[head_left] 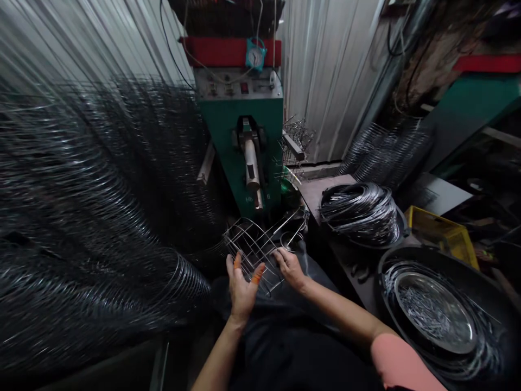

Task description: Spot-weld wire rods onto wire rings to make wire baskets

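Note:
A wire grid frame (254, 247) lies tilted above my lap, in front of a green machine (240, 146). My left hand (241, 285) grips the frame's near left edge; orange sleeves cover two of its fingertips. My right hand (290, 266) is closed on the frame's right edge. A grey metal arm (252, 165) juts down from the machine's face just beyond the frame. My dark trousers (280, 331) fill the space under the hands.
A big stack of wire pieces (89, 217) fills the left side. On the brown table (321, 190) at right sit a bundle of wire rings (360, 212) and a black tub (443, 309) with a steel plate of small wire bits. Yellow crate (443, 233) behind.

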A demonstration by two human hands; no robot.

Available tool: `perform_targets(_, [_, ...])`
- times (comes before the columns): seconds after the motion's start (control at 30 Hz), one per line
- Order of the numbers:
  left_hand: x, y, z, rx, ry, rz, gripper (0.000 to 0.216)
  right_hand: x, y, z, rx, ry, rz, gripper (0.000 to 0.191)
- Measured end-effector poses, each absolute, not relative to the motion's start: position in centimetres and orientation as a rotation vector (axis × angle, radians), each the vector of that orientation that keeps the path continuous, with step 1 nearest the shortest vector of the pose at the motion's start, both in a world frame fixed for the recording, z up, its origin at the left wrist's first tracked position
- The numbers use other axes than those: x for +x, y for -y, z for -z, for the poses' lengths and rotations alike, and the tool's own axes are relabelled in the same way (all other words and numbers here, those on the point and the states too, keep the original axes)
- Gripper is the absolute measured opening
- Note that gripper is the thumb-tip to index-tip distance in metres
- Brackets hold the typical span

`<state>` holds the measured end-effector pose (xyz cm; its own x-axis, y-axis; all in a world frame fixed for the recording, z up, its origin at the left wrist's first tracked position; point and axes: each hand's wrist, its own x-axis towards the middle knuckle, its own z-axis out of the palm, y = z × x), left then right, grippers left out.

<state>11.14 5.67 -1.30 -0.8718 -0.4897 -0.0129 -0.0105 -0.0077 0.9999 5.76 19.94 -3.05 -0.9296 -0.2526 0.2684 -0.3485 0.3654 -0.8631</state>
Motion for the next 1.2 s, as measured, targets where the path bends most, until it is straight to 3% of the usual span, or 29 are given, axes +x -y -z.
perform_targets(0.2, [7.1,-6.4,1.0,0.528,1.689,2.368,0.069,4.0,-19.2,2.0,0.575,2.642,-1.548,0.041])
perform_targets(0.37, [4.2,-5.2,2.0,0.550,1.526,2.512,0.069,2.6,-22.9,-1.6,0.832,2.974,-0.880,0.034])
perform_targets(0.43, [3.2,-4.6,2.4,0.570,1.496,2.534,0.067,0.2,-24.3,-3.3,0.785,2.850,-0.806,0.034])
perform_targets(0.57, [1.1,-4.0,2.5,0.572,1.442,2.566,0.064,-7.5,-25.0,-3.8,0.825,2.745,-0.804,0.035])
perform_targets(0.67, [-0.2,-3.8,2.2,0.623,1.406,2.577,0.064,-11.8,-24.1,-2.0,0.991,2.894,-1.019,0.022])
perform_targets(0.8, [-1.6,-3.6,2.0,0.656,1.412,2.587,0.066,-13.6,-22.5,-0.3,1.045,2.772,-1.252,0.022])
perform_targets(1.2, [-3.9,-3.5,2.2,0.721,1.268,2.632,0.063,-15.5,-21.7,-0.3,1.015,2.740,-1.086,0.020])
